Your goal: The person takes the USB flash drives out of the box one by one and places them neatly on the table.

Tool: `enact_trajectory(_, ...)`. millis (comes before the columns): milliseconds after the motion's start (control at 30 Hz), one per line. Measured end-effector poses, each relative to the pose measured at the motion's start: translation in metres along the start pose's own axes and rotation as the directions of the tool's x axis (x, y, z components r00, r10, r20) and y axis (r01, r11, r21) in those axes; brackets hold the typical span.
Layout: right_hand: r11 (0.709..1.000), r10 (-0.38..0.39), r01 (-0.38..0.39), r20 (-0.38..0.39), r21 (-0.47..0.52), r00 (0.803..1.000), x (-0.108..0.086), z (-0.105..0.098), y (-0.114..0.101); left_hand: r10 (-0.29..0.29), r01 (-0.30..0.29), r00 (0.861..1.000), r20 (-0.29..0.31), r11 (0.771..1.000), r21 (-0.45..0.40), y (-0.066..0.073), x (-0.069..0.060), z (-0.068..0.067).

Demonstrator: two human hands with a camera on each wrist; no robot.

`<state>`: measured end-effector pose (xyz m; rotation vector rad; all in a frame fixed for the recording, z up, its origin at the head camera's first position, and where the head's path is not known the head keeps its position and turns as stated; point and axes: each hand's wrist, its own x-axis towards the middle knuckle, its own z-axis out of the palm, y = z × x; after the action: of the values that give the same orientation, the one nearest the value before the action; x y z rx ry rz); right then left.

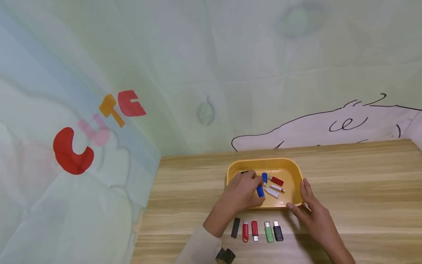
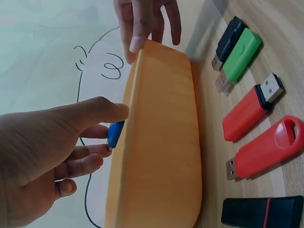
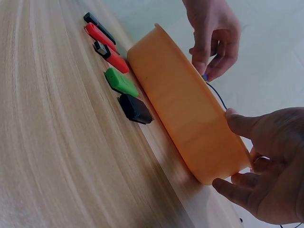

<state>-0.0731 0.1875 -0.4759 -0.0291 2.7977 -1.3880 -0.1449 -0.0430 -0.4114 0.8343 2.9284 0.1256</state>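
Note:
My left hand (image 1: 239, 190) reaches over the near left part of a yellow plastic tray (image 1: 263, 160). Between thumb and fingers it pinches a blue USB stick (image 2: 115, 134), at rim height in the left wrist view. My right hand (image 1: 316, 216) holds the tray's near right corner, its thumb (image 3: 240, 124) at the rim and its fingers against the wall. Inside the tray lie another blue USB stick (image 1: 265, 177), a red one (image 1: 276, 180) and two white ones, one white stick (image 1: 272, 193) nearer. A dark item (image 1: 244, 172) is mostly hidden behind my left hand.
In front of the tray, USB sticks lie in a row on the wooden table (image 1: 362, 183): black (image 1: 235, 227), red (image 1: 245, 231), another red (image 1: 255, 230), green (image 1: 268, 233) and black (image 1: 278, 231). A printed cloth (image 1: 184, 73) hangs behind and left.

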Motion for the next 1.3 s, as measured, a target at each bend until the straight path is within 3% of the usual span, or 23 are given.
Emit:
enact_trajectory(533,0.999,-0.040,0.041,-0.027,0.030,0.999,0.001,-0.003,0.001,0.084,-0.084,0.996,-0.009,0.989,-0.118,0.012,-0.012,-0.009)
enact_trajectory(867,1.000,-0.024,0.024,-0.025,0.005,0.999,0.000,-0.004,0.001,0.216,-0.226,0.974,-0.073,0.958,-0.175,0.019,-0.017,-0.003)
enact_trajectory(1100,1.000,-0.029,0.029,-0.025,0.004,0.999,0.000,-0.003,0.002,0.220,-0.226,0.974,-0.055,0.956,-0.186,0.023,-0.022,0.003)
enact_trajectory(1300,0.999,-0.039,0.039,-0.025,0.023,0.999,0.000,-0.001,0.003,0.247,-0.258,0.965,-0.085,0.952,-0.166,0.028,-0.027,0.008)
